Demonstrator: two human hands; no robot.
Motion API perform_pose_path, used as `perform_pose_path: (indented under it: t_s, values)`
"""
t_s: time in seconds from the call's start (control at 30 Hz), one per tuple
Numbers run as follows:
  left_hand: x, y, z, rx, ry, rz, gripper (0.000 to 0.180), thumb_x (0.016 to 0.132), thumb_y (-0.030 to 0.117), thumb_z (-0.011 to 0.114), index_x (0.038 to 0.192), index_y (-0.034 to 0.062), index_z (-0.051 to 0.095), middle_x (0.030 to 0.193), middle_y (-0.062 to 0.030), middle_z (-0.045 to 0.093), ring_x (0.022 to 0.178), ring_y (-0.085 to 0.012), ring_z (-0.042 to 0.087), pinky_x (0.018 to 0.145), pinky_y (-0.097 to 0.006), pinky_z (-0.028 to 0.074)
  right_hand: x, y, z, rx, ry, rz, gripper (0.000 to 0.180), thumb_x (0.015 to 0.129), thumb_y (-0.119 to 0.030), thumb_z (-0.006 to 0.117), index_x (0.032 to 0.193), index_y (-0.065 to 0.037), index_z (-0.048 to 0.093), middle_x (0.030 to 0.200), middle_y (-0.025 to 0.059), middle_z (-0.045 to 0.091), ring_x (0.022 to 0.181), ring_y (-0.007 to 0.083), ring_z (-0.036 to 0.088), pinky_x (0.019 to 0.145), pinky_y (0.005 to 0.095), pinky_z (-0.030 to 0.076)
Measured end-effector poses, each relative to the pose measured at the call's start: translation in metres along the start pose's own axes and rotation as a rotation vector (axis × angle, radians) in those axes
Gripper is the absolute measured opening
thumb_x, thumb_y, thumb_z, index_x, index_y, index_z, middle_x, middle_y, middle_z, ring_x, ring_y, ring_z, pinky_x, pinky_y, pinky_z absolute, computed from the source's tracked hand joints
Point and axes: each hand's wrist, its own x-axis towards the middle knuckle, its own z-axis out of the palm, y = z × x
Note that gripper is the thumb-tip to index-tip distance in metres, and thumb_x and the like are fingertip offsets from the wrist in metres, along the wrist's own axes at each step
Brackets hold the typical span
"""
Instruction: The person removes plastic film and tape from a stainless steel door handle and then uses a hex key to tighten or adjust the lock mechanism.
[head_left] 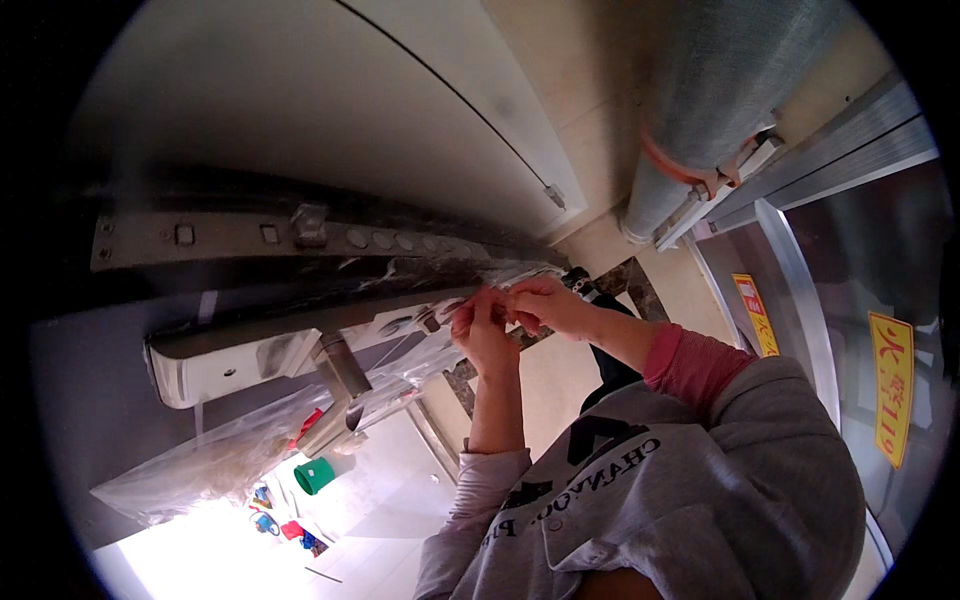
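**Grey metal bracket end — both hands on it**

Grey metal bracket [300, 345], long and pale with round holes, runs from left to centre. Both hands meet at its right end. Left hand [482, 330] comes up from the near edge, fingers curled and pinched at the bracket's end by a small bolt-like fitting [430, 322] — what sits between the fingertips is too small to tell. Right hand [545, 305] reaches in from the right, pink cuff under a grey sleeve, fingertips touching the left hand's at the same spot; cannot tell whether it grasps anything.

Clear plastic wrap [230, 455] hangs crumpled under the bracket, lower left. Dark perforated metal rail [300, 235] runs just beyond the bracket. Silver ribbed duct [720, 90] is far right, well apart from the hands. Small green cup [315, 475] shows near left, below the wrap.
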Motion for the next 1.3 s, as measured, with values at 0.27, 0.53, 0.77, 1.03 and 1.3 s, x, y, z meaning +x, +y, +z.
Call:
perform_pose_path:
  t_s: [0.27,0.53,0.77,1.03,1.3]
  values:
    - [-0.067,-0.051,0.090,0.470,-0.735,0.113,0.014,0.077,-0.005,0.058,0.091,-0.0006,0.060,0.081,-0.0071,0.063,0.071,-0.0131,0.057,0.065,-0.026,0.046,-0.115,-0.042,-0.105,-0.036,0.204,-0.198,0.023,0.088,-0.021,0.048,0.079,-0.003,0.059,0.063,0.0021,0.053,0.056,0.0084,0.049,0.051,0.0213,0.040]
    - [-0.058,-0.012,0.005,1.045,-0.608,0.470,0.018,0.074,0.012,0.068,0.091,0.0071,0.067,0.101,-0.0147,0.061,0.091,-0.0273,0.061,0.079,-0.033,0.048,-0.082,-0.037,-0.075,-0.851,0.281,0.042,0.036,0.089,-0.034,0.046,0.081,-0.003,0.063,0.060,0.0070,0.058,0.057,0.0185,0.058,0.052,0.0318,0.044]
    - [-0.020,-0.001,-0.036,0.942,-0.019,0.428,0.018,0.074,0.013,0.068,0.073,0.0023,0.055,0.070,-0.0090,0.062,0.063,-0.0197,0.059,0.058,-0.030,0.047,-0.009,-0.034,0.000,-1.663,0.384,-0.363,0.041,0.079,-0.047,0.055,0.067,-0.008,0.062,0.059,0.0111,0.059,0.060,0.0288,0.060,0.053,0.0375,0.046]
    - [-0.019,-0.007,-0.041,1.012,0.078,0.253,0.018,0.084,0.021,0.058,0.081,0.0032,0.062,0.077,-0.0122,0.064,0.065,-0.0239,0.062,0.060,-0.035,0.047,0.017,-0.033,0.038,-1.797,0.413,-0.369,0.040,0.080,-0.042,0.056,0.063,-0.006,0.061,0.056,0.0146,0.058,0.054,0.0329,0.059,0.047,0.0405,0.046]
    - [-0.003,-0.018,-0.030,0.409,0.179,0.155,0.016,0.078,0.012,0.065,0.071,-0.0007,0.059,0.068,-0.0042,0.059,0.056,-0.0108,0.053,0.052,-0.024,0.041,0.024,-0.016,0.037,-1.660,0.482,-0.455,0.020,0.072,-0.023,0.055,0.062,-0.006,0.058,0.060,0.0149,0.058,0.058,0.0350,0.058,0.050,0.0429,0.046]
